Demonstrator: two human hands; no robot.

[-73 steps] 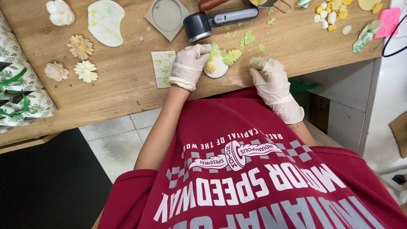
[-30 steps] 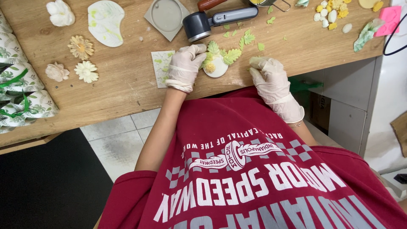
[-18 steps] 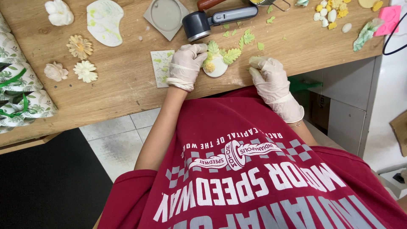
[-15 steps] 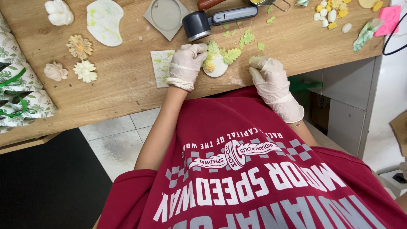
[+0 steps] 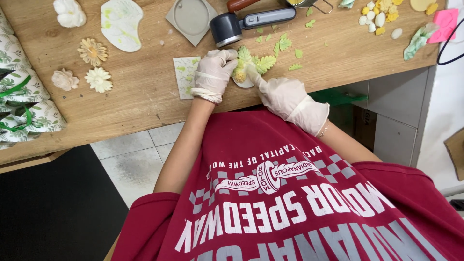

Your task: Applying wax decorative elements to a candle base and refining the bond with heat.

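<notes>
A small white oval piece (image 5: 243, 81) with green leaf shapes (image 5: 265, 63) and a yellow flower (image 5: 239, 76) on it lies near the front edge of the wooden table (image 5: 145, 92). My left hand (image 5: 211, 75), in a pale glove, grips its left side. My right hand (image 5: 280, 94), also gloved, reaches in from the right, and its extended fingertip presses on the piece next to the yellow flower. Loose green scraps (image 5: 296, 67) lie just right of the piece.
A dark grey handheld tool (image 5: 241, 24) lies behind the piece, beside a grey square mould (image 5: 190, 16). Moulded flowers (image 5: 93, 51) and a white palette (image 5: 121, 24) sit to the left. Patterned wrapped packets (image 5: 24, 96) crowd the left edge. Yellow and white bits (image 5: 379, 14) lie far right.
My right hand has moved left from the table edge onto the white piece, its finger now touching it. The left hand stays in place on the piece.
</notes>
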